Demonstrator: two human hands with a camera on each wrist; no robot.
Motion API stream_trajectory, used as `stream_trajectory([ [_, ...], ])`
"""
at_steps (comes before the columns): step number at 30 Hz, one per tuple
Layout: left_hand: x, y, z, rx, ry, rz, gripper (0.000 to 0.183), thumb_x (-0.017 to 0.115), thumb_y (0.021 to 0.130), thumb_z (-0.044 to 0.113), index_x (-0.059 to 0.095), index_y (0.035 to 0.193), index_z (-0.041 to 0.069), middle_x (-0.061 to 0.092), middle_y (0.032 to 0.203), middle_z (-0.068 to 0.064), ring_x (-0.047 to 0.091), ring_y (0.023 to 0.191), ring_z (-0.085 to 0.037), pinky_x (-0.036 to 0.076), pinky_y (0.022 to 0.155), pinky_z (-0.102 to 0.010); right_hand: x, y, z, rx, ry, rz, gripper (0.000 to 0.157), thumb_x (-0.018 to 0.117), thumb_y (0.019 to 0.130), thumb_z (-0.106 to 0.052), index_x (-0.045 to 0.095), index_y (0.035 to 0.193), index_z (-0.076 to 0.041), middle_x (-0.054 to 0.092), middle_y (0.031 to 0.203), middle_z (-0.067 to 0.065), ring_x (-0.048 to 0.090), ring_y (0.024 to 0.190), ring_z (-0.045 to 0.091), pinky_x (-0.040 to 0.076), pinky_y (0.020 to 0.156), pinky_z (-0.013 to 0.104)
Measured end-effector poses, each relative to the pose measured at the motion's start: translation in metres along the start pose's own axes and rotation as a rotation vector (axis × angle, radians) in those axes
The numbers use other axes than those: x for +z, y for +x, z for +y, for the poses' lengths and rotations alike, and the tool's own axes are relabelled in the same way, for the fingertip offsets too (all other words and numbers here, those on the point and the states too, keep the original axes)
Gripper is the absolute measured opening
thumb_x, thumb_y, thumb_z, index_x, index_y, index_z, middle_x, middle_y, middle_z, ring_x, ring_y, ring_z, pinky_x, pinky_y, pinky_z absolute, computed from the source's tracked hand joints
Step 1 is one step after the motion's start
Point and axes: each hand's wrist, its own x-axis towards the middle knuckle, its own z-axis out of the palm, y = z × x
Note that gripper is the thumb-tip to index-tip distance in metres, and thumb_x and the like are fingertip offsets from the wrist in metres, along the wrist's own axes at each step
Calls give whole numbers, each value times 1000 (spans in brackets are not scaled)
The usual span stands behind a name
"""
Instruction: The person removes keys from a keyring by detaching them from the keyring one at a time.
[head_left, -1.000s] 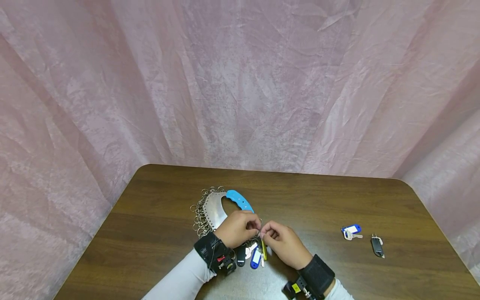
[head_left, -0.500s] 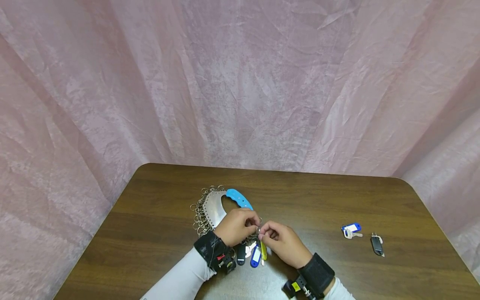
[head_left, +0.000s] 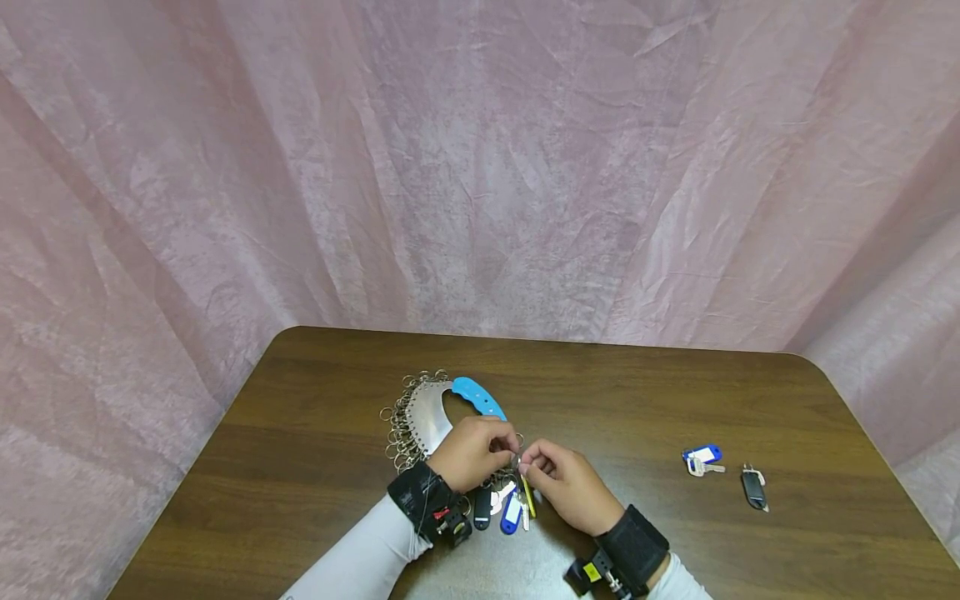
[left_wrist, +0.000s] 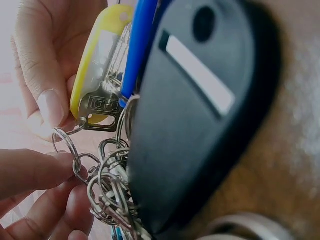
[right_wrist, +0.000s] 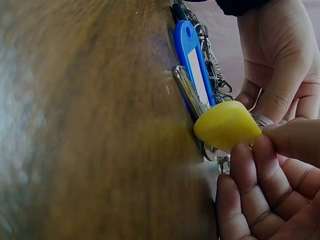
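Observation:
In the head view my left hand [head_left: 471, 456] and right hand [head_left: 567, 490] meet fingertip to fingertip beside a large metal key holder [head_left: 429, 421] with a blue grip [head_left: 477, 397]. The left wrist view shows my left finger and thumb pinching a key ring [left_wrist: 67, 142], linked to smaller rings [left_wrist: 112, 185] on the holder. A key [left_wrist: 100, 107] and a yellow key tag [left_wrist: 85, 70] hang at that ring. My right fingers pinch the yellow tag's ring end. Close by lie a blue key tag [right_wrist: 192, 55] and a black key tag [left_wrist: 195, 100].
At the right of the wooden table [head_left: 337, 533], a blue key tag with a key [head_left: 703, 460] and a black key tag [head_left: 753, 489] lie apart. Many bare rings [head_left: 396, 433] fringe the holder's left edge. A pink curtain [head_left: 480, 167] hangs behind.
The yellow tag has turned edge-on in the head view, and the key by it shows more. My right fingertips have shifted slightly; the left hand and holder stay nearly still.

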Motion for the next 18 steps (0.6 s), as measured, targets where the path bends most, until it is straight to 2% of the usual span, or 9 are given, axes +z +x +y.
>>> stream_trajectory([
  [18,0,0,2,53,41,-7,14,71,78,7,65,79,19,56,77,12,51,69,0,42,63,-13,-1,-1,1,-8,5,-2,4,56,96,-14,59,93,-12,59,80,-3,54,69,9,47,60,26],
])
